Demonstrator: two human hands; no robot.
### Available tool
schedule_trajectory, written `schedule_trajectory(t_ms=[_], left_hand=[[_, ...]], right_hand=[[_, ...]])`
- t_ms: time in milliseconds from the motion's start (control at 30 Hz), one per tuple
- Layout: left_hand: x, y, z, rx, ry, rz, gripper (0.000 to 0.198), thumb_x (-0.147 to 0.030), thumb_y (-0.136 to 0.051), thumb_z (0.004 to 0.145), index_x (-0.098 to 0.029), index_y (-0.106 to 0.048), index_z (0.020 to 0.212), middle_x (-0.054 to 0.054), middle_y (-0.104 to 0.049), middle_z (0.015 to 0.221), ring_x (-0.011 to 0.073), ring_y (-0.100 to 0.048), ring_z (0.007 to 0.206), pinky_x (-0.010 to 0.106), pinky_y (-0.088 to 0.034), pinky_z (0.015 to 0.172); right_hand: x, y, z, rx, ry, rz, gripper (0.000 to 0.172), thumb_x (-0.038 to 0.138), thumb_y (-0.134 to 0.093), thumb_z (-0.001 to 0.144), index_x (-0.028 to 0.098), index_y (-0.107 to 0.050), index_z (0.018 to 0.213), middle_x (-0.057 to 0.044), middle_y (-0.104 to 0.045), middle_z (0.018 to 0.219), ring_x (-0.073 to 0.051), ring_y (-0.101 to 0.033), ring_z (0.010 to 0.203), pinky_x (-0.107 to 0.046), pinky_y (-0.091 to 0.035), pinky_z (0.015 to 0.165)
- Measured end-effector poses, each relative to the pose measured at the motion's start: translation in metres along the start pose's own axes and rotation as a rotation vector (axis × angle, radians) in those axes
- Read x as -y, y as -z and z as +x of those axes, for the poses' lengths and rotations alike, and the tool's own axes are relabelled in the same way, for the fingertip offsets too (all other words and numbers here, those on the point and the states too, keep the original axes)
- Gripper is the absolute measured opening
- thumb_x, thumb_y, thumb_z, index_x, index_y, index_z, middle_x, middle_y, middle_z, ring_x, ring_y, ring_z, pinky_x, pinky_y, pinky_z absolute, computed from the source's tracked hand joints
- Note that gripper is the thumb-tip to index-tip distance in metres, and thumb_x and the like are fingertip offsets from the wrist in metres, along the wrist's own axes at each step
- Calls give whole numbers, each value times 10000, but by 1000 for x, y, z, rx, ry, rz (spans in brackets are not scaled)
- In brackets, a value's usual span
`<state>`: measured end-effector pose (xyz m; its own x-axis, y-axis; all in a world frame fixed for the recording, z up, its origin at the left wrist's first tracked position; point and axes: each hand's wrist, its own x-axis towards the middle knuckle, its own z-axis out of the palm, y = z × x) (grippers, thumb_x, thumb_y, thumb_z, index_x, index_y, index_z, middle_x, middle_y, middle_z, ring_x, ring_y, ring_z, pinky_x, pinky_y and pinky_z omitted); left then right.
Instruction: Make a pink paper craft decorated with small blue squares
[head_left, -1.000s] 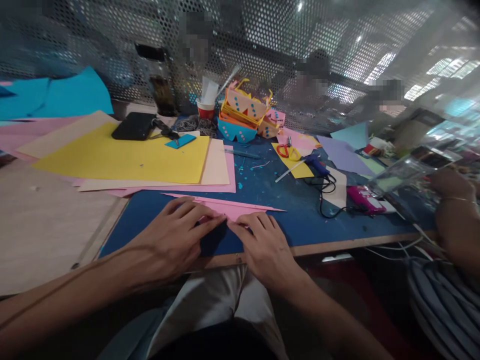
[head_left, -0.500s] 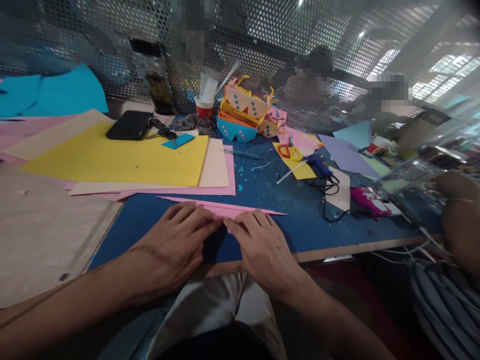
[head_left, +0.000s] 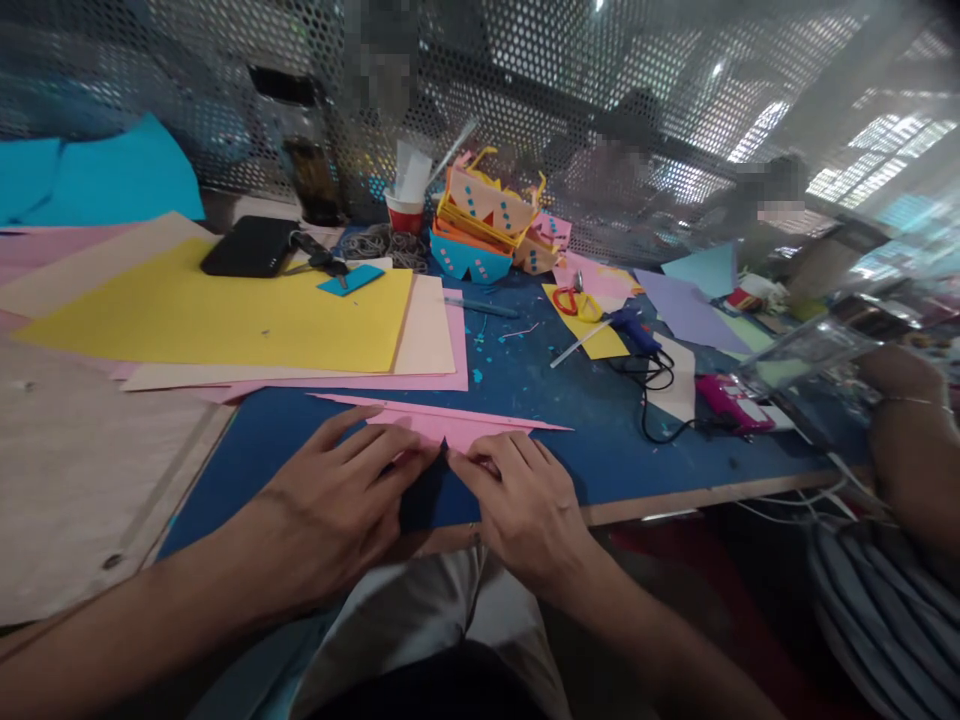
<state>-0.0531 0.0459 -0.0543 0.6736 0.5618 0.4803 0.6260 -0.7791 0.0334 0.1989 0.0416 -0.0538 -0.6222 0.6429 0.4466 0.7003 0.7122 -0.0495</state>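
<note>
A folded piece of pink paper [head_left: 466, 428] lies near the table's front edge, with a long narrow strip along its far side. A small dark V-shaped notch shows in its near edge. My left hand [head_left: 337, 500] is closed on the near edge just left of the notch, thumb and fingers pinched together. To the right of the notch, my right hand [head_left: 529, 500] pinches the same edge. The fingers cover parts of the paper.
Beyond my hands lie stacked coloured sheets [head_left: 322, 335], a black pouch [head_left: 251, 247] and keys. Decorated paper baskets [head_left: 487, 215] stand behind. Scissors [head_left: 576, 303], a glue gun [head_left: 636, 330] with its cable and a pink device [head_left: 731, 405] are to the right. Another person's arm [head_left: 911, 430] rests at far right.
My fingertips have drawn slightly lower and apart on the pink paper, so more of it and the notch now show. The view has shifted slightly.
</note>
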Motion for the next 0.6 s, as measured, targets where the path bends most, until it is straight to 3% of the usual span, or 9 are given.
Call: schedule_trajectory(t_ms=[200,300,433,600], left_hand=[[-2,1,-3,5,-20,31,453,-106,-500,965,-117,-651,1392,159,-746,1271,323,-668,1224,574,-420,1212],[-4,1,-6,7,-2,30,462,-102,-498,979,-144,-635,1418,142,-744,1317,306,-660,1275,561,-384,1249],[-5,-1,-9,1,6,35,382,-138,-513,976,-177,-704,1305,119,-765,1298,304,-692,1215,558,-403,1233],[-1,-5,-16,-43,24,40,419,-163,-518,1023,-194,-681,1408,101,-770,1384,305,-666,1328,562,-355,1276]], right_hand=[[-1,0,-5,-15,9,-4,359,82,-542,1031,170,-704,1339,-97,-730,1151,-236,-624,1029,-392,-525,849],[0,2,-9,-12,28,-6,348,103,-570,1028,166,-704,1343,-103,-744,1201,-249,-633,1067,-402,-542,863],[-1,3,-9,-12,22,29,346,69,-564,1022,181,-728,1305,-87,-758,1186,-255,-648,1083,-410,-553,890],[-17,5,-5,-200,-128,182,370,53,-505,1039,197,-741,1285,-78,-779,1163,-223,-685,1110,-382,-540,997]])
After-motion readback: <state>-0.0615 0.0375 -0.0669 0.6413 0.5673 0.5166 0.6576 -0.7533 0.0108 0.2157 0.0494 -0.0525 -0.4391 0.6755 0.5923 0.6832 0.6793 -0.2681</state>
